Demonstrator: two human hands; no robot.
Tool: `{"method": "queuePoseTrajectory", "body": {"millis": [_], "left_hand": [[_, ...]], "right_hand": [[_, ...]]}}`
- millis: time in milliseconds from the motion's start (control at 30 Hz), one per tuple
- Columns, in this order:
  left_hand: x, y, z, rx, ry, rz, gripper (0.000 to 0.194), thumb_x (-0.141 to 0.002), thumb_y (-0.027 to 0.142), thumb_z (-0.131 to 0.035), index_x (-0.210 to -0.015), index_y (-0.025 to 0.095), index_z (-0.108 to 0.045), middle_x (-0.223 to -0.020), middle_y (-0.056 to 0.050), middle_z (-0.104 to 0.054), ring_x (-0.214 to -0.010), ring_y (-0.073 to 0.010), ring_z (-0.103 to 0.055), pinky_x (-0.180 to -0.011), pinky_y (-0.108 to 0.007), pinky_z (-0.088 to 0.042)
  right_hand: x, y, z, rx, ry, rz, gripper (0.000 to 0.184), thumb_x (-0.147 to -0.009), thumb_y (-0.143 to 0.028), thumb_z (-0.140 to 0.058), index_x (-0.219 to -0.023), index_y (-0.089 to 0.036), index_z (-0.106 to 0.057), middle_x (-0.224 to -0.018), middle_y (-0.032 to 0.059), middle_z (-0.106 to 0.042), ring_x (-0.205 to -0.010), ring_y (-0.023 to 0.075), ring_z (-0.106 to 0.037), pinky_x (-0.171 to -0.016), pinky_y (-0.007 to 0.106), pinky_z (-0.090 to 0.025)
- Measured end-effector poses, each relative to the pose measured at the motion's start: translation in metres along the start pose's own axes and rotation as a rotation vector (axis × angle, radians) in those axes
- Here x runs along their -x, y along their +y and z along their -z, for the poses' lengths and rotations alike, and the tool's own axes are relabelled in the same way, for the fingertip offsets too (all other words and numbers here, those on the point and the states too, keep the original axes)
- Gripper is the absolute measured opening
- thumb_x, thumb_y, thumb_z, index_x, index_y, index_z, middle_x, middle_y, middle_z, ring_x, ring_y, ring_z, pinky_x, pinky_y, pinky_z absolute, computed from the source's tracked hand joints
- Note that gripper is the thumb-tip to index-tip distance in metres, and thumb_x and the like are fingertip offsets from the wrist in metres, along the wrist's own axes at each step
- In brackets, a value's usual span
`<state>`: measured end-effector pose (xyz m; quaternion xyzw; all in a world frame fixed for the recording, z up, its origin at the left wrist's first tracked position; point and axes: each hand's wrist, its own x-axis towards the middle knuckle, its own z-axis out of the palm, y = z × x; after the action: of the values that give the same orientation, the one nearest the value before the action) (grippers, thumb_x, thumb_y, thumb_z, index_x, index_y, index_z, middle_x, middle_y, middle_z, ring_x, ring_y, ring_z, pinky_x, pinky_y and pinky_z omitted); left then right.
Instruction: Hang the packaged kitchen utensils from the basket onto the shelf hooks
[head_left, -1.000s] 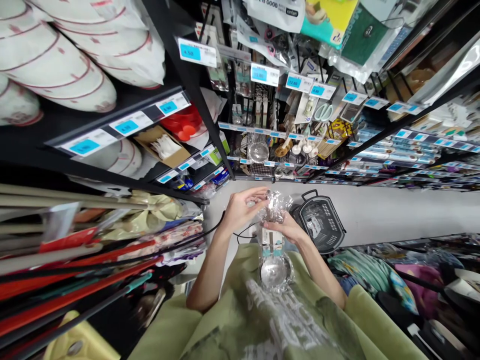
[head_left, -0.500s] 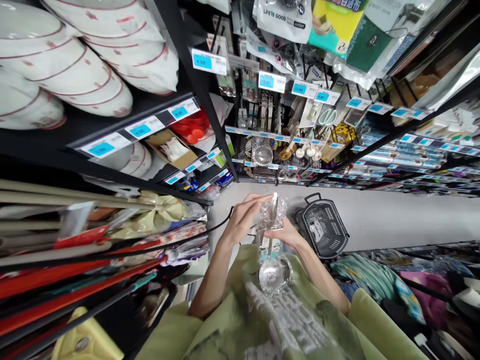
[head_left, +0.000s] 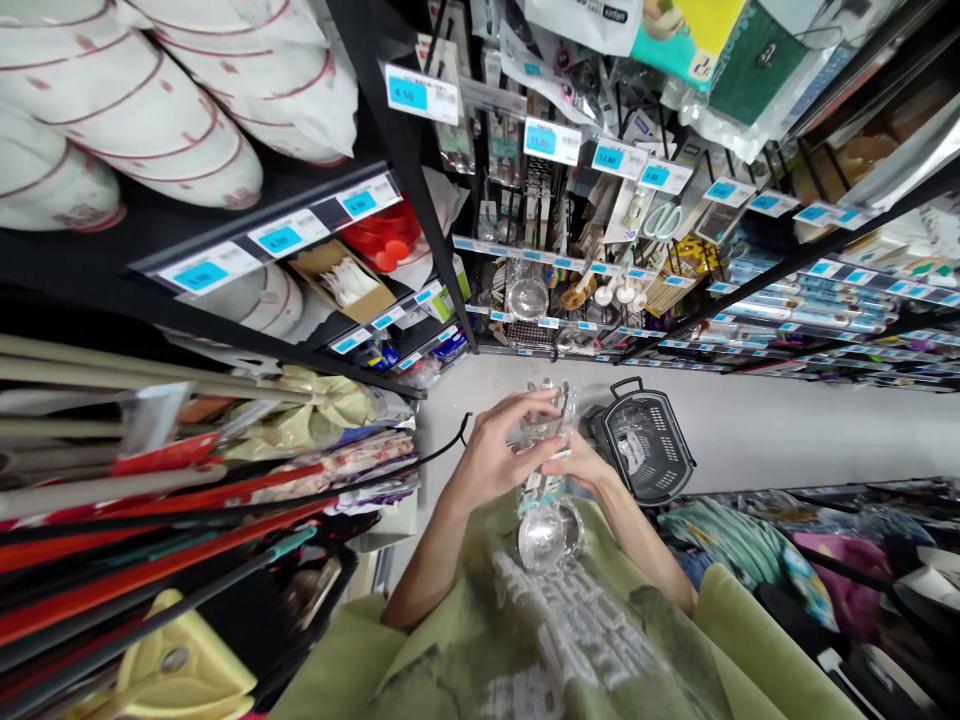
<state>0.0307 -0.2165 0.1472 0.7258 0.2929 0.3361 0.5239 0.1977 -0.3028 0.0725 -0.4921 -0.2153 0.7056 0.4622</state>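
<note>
Wrapped in clear plastic, a metal ladle (head_left: 541,540) hangs bowl-down in front of my chest. A second round rim shows just behind its bowl, so there may be two ladles together. My left hand (head_left: 495,450) is closed round the upper handle and its wrapping, thumb below and fingers above. Lower down, my right hand (head_left: 581,462) grips the handle from the other side, partly behind the left fingers. A printed card label (head_left: 541,490) sits inside the wrapping above the bowl.
A dark shopping basket (head_left: 649,445) with a wrapped item stands on the floor to the right. Stacked bowls (head_left: 172,130) fill the left shelf. Hanging kitchen tools (head_left: 529,295) line the rack ahead. Long poles (head_left: 187,550) jut out at the left, clothing-like fabrics (head_left: 750,540) at the right.
My left hand has gone from flat fingers beside the handle's top to curling round the handle and wrapping. The right hand keeps its hold. The view has tilted slightly downward.
</note>
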Motion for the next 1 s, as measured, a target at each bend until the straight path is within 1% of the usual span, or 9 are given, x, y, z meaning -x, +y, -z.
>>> {"method": "queuePoseTrajectory", "body": {"millis": [67,133,200,333,500,600,700,900,1000], "left_hand": [[0.006,0.001,-0.009,-0.033,0.008,-0.048,0.008,-0.088,0.018,-0.073,-0.094,0.022,-0.078,-0.14,-0.011,-0.069,-0.119,-0.0258,-0.068,-0.103,-0.042,-0.054],[0.012,0.002,-0.017,-0.04,-0.019,-0.103,0.02,-0.086,0.006,-0.068,-0.084,0.022,-0.079,-0.148,-0.01,-0.064,-0.118,-0.0241,-0.068,-0.099,-0.041,-0.056],[0.016,0.002,-0.022,-0.044,-0.035,-0.129,0.031,-0.083,-0.003,-0.063,-0.082,0.023,-0.08,-0.153,-0.009,-0.059,-0.12,-0.0238,-0.067,-0.097,-0.041,-0.057],[0.017,0.002,-0.024,-0.083,-0.03,-0.142,0.038,-0.077,-0.008,-0.061,-0.078,0.024,-0.081,-0.155,-0.007,-0.058,-0.124,-0.0254,-0.065,-0.1,-0.044,-0.057],[0.009,-0.008,-0.018,-0.123,-0.026,-0.116,0.036,-0.076,-0.007,-0.062,-0.078,0.023,-0.082,-0.15,-0.008,-0.062,-0.118,-0.024,-0.066,-0.097,-0.043,-0.058],[0.005,-0.017,-0.014,-0.189,-0.075,-0.078,0.035,-0.077,-0.006,-0.06,-0.079,0.022,-0.082,-0.151,-0.007,-0.062,-0.126,-0.0258,-0.062,-0.103,-0.046,-0.056],[0.001,-0.024,-0.011,-0.255,-0.119,-0.052,0.033,-0.08,-0.003,-0.059,-0.079,0.022,-0.082,-0.153,-0.009,-0.06,-0.132,-0.0274,-0.059,-0.107,-0.05,-0.054],[-0.004,-0.04,-0.007,-0.238,-0.2,0.02,0.012,-0.082,0.021,-0.076,-0.09,0.024,-0.084,-0.16,-0.01,-0.051,-0.127,-0.0304,-0.064,-0.108,-0.052,-0.054],[-0.006,-0.049,-0.005,-0.174,-0.204,0.069,0.019,-0.078,0.035,-0.082,-0.091,0.022,-0.084,-0.159,-0.014,-0.052,-0.125,-0.0333,-0.065,-0.108,-0.052,-0.054]], "right_hand": [[0.001,0.006,0.007,-0.02,-0.075,-0.008,0.073,-0.042,-0.037,-0.102,-0.107,-0.025,-0.072,-0.097,0.0011,-0.074,-0.093,0.0248,-0.067,-0.084,0.036,-0.054],[0.002,0.013,0.015,-0.045,-0.114,-0.019,0.08,-0.035,-0.036,-0.102,-0.107,-0.027,-0.071,-0.101,0.0013,-0.074,-0.097,0.0259,-0.068,-0.08,0.034,-0.054],[0.002,0.019,0.021,-0.058,-0.109,-0.033,0.086,-0.028,-0.033,-0.102,-0.108,-0.029,-0.07,-0.105,0.0023,-0.074,-0.1,0.0281,-0.068,-0.076,0.034,-0.054],[0.001,0.024,0.025,-0.044,-0.117,-0.037,0.091,-0.029,-0.031,-0.102,-0.113,-0.029,-0.069,-0.112,0.004,-0.074,-0.102,0.0297,-0.069,-0.077,0.036,-0.055],[-0.002,0.023,0.022,-0.014,-0.165,-0.01,0.081,-0.043,-0.033,-0.102,-0.117,-0.029,-0.069,-0.114,0.0038,-0.074,-0.112,0.0303,-0.067,-0.087,0.04,-0.057],[-0.003,0.024,0.02,-0.034,-0.127,-0.017,0.066,-0.052,-0.036,-0.1,-0.111,-0.029,-0.072,-0.111,0.0047,-0.075,-0.113,0.0306,-0.067,-0.094,0.044,-0.057],[-0.005,0.024,0.016,-0.041,-0.049,-0.04,0.059,-0.053,-0.04,-0.099,-0.104,-0.031,-0.073,-0.11,0.0042,-0.076,-0.113,0.0311,-0.067,-0.098,0.046,-0.056],[-0.014,0.028,0.008,-0.018,0.084,-0.07,0.052,-0.052,-0.045,-0.097,-0.094,-0.028,-0.071,-0.097,0.0032,-0.076,-0.101,0.0283,-0.071,-0.09,0.041,-0.057],[-0.018,0.029,0.003,-0.021,0.145,-0.061,0.058,-0.054,-0.047,-0.096,-0.101,-0.027,-0.07,-0.098,0.0028,-0.076,-0.1,0.0269,-0.072,-0.085,0.037,-0.057]]}}
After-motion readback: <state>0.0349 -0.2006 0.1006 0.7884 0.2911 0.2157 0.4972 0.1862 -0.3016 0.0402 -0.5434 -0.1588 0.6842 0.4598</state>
